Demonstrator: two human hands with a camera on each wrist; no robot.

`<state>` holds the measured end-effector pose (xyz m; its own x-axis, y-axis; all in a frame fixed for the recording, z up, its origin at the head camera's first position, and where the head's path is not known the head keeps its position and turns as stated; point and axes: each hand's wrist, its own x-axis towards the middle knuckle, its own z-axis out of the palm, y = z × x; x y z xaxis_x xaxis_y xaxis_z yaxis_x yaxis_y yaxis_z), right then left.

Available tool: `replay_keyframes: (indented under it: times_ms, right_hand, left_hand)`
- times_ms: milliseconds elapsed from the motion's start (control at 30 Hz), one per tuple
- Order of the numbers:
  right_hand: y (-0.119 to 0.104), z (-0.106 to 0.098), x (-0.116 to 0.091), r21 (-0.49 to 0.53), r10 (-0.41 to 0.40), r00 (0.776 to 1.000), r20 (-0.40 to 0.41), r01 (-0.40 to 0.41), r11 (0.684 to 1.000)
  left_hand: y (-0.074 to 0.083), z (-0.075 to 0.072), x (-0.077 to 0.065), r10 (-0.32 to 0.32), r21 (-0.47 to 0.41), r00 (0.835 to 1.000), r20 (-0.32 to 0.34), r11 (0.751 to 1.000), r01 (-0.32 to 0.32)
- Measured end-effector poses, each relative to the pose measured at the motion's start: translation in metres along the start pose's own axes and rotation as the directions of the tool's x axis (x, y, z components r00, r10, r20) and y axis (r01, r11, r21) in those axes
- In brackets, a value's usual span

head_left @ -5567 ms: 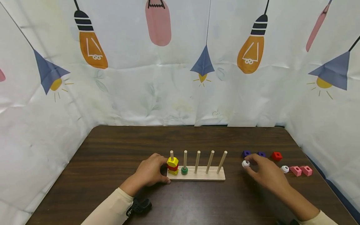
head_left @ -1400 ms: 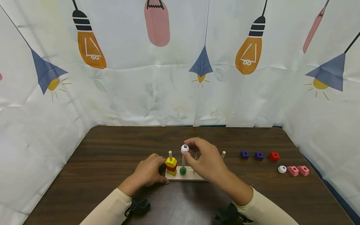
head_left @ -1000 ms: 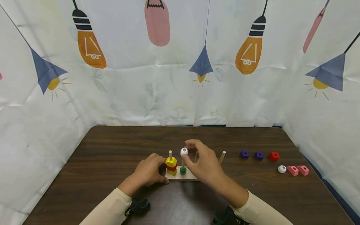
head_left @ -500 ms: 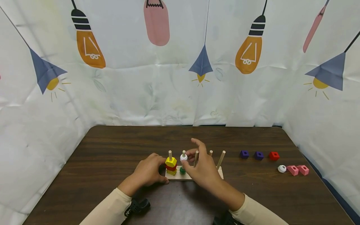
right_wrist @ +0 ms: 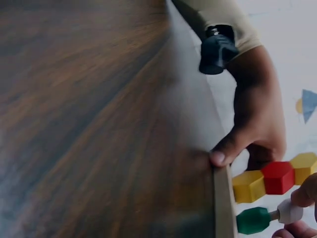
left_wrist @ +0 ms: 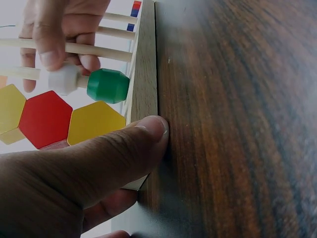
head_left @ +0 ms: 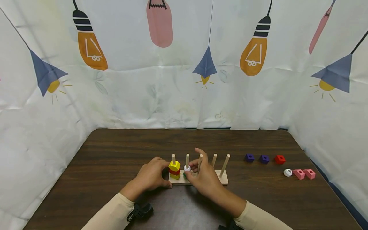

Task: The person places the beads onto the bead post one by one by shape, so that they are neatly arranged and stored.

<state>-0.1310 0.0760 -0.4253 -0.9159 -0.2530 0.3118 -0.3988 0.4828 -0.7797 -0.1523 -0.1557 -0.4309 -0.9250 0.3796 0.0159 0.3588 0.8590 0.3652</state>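
A wooden peg board point(head_left: 198, 181) with a row of upright pegs stands mid-table. My left hand point(head_left: 152, 174) grips its left end, the thumb point(left_wrist: 148, 131) against the front edge. The nearest peg carries a yellow bead point(head_left: 174, 165), a red bead point(left_wrist: 45, 119) and a second yellow bead point(left_wrist: 96, 122), hexagonal in shape. On the second peg a green bead point(left_wrist: 108, 86) sits at the bottom. My right hand point(head_left: 207, 177) pinches a white bead point(head_left: 187, 169) threaded on that same peg; a small gap separates it from the green one in the left wrist view.
Right of the board lie two dark blue cubes point(head_left: 249, 157), a red cube point(head_left: 280, 159), another white bead point(head_left: 287, 172) and two pink blocks point(head_left: 310, 173). The dark wooden table point(head_left: 129, 143) ends at a patterned white curtain point(head_left: 172, 95).
My right hand carried the white bead from the right side to the second peg and has slid it down toward the green bead. The left hand has kept its place at the board.
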Motion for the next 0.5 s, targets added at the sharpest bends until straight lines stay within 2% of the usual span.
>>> replay_keyframes:
  times_ms: [367, 500]
  right_hand:
    - [0.0081, 0.0017, -0.0019, -0.051, -0.051, 0.999, 0.009, 0.051, 0.997]
    - [0.0089, -0.0015, -0.0053, -0.060, -0.052, 0.998, 0.039, 0.054, 0.997]
  left_hand:
    - [0.0006, 0.0002, 0.0000, -0.013, 0.003, 1.000, -0.006, 1.000, 0.013]
    - [0.0008, 0.0006, 0.0006, -0.011, -0.001, 1.000, -0.006, 1.000, 0.011]
